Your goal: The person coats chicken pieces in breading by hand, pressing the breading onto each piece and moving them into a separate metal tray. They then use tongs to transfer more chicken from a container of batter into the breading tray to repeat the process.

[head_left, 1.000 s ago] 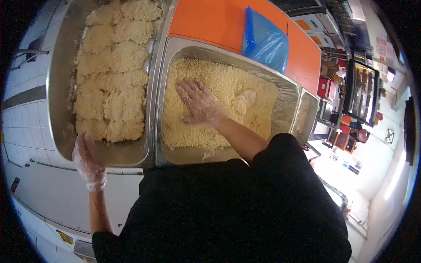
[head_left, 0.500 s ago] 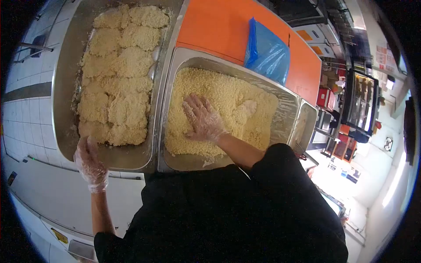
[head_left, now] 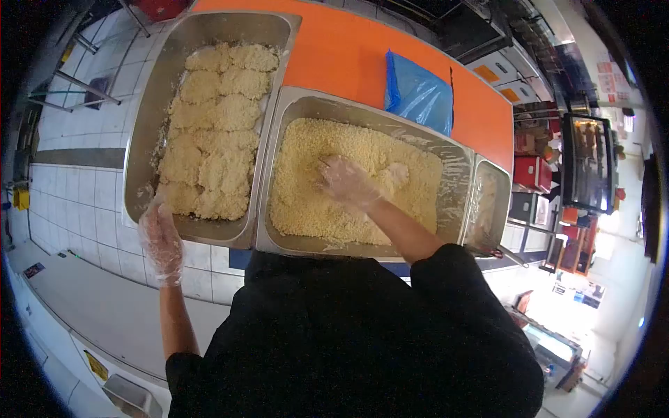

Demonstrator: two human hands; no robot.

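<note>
My right hand (head_left: 350, 184), in a clear plastic glove, is down in the pale yellow breadcrumbs (head_left: 300, 202) that fill the middle metal pan (head_left: 268, 240). Its fingers are blurred and partly sunk in the crumbs. A paler, partly coated piece of food (head_left: 397, 174) lies just right of it. My left hand (head_left: 162, 240), gloved too, grips the near left corner of the deep metal tray (head_left: 143, 139). In that tray, several crumb-coated pieces (head_left: 216, 118) lie packed side by side in two rows.
Behind the pans, a blue plastic bag (head_left: 418, 90) lies on the orange tabletop (head_left: 334, 49). A narrow metal pan (head_left: 488, 195) stands at the right, with a metal handle (head_left: 512, 256) sticking out. A white counter (head_left: 90, 299) runs along the lower left.
My right hand has gone from flat with spread fingers on the crumbs to fingers dipped into them. The view has shifted, so the pans appear smaller. My left hand stays at the tray corner.
</note>
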